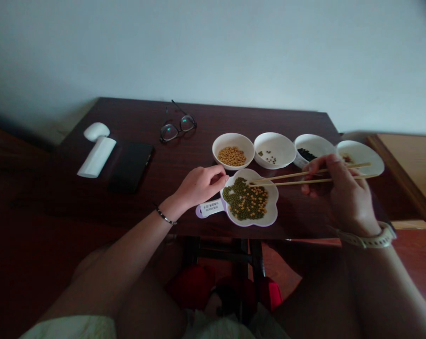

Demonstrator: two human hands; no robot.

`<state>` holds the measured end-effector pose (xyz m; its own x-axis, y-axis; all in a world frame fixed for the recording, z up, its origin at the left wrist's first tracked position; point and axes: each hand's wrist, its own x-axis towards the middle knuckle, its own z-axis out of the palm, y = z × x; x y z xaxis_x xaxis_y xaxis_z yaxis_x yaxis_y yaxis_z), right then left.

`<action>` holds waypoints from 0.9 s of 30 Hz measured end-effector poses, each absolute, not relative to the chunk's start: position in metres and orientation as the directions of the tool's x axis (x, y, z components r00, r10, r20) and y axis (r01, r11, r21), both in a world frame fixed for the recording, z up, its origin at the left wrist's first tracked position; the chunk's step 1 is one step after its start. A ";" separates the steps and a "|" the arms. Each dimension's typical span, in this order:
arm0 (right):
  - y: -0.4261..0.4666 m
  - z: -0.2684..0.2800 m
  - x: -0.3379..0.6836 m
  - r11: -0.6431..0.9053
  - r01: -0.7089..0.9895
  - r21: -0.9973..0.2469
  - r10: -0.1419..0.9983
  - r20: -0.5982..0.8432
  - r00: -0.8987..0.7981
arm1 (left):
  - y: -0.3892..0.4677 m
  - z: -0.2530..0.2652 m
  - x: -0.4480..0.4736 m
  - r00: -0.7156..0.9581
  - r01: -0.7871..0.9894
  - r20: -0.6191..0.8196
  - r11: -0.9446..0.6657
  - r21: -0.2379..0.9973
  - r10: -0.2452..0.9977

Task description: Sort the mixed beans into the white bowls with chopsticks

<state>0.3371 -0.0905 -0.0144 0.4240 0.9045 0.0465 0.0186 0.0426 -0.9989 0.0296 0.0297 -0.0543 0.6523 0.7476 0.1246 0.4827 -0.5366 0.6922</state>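
My right hand (343,188) is closed round a pair of wooden chopsticks (286,182). Their tips reach over the beans in a flower-shaped white dish (273,207) with a lilac rim and a labelled handle. In the dish lie mixed green and yellow beans (248,202). My left hand (204,185) pinches the dish's upper left rim between curled fingers. Behind the dish stand white bowls: one with yellow soybeans (231,156), one with a few green beans (269,157), one with black beans (307,154). The rightmost bowl (370,157) is partly hidden by my right hand and holds something reddish.
Eyeglasses (178,129) lie at the back of the dark table (184,165). To the left are a black flat case or phone (131,167) and a white device (97,157) with a rounded head. A light wooden surface (410,174) adjoins at right; a wall rises behind.
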 end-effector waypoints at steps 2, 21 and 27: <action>-0.092 -0.014 0.337 0.018 0.016 -1.000 0.909 0.023 0.416 | 0.030 -0.055 0.030 0.654 0.482 0.120 -0.533 0.695 0.747; -0.093 -0.015 0.335 0.038 0.050 -0.998 0.919 0.055 0.391 | 0.031 -0.055 0.030 0.656 0.472 0.141 -0.550 0.689 0.741; -0.091 -0.015 0.332 0.054 0.107 -0.993 0.933 0.089 0.348 | 0.031 -0.056 0.030 0.660 0.465 0.143 -0.550 0.694 0.738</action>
